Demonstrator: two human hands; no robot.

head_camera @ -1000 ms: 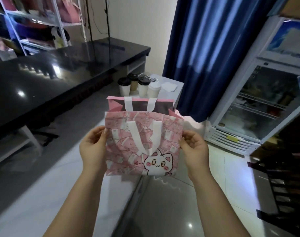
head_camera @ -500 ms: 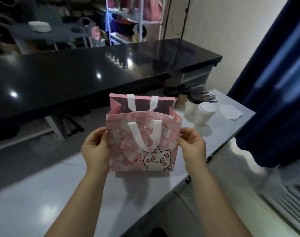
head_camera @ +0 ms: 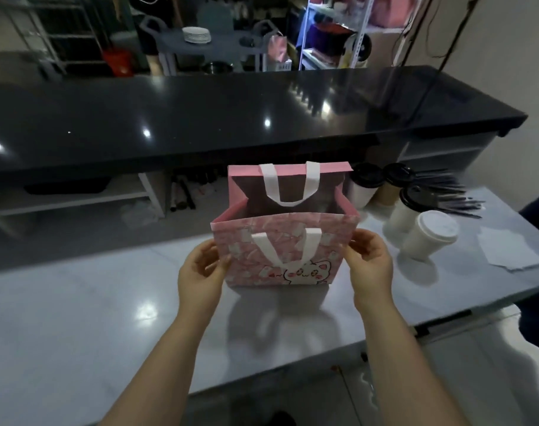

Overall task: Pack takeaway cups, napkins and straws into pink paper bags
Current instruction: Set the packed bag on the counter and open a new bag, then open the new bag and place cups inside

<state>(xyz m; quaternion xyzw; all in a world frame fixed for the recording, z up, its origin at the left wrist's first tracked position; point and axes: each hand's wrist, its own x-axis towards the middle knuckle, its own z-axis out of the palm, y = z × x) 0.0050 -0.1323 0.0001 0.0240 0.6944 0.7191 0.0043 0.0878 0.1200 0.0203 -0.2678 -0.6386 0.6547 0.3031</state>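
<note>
Your left hand [head_camera: 200,273] gripped the left side of the pink paper bag [head_camera: 293,222], thumb on the near edge, fingers curled round behind. Your right hand [head_camera: 371,262] pinched the bag's upper right corner, thumb on the front panel. The remaining fingers were hidden behind the side fold, so the depth of that grip could not be read.

The bag stood upright on the pale table [head_camera: 108,302], mouth open, both white handles folded down against their panels, cat print facing you.

Just right of the bag stood three black-lidded cups [head_camera: 365,187] in a cluster. A white-lidded cup [head_camera: 428,241] stood nearest your right hand, apart from it. Dark straws [head_camera: 446,192] lay fanned behind the cups. White napkins [head_camera: 508,250] lay flat near the table's right edge, probably a small stack; blur prevented a count.

A glossy black counter [head_camera: 200,118] ran across behind the table. Beyond it, a stack of white plates [head_camera: 196,34] sat on a grey cart.
</note>
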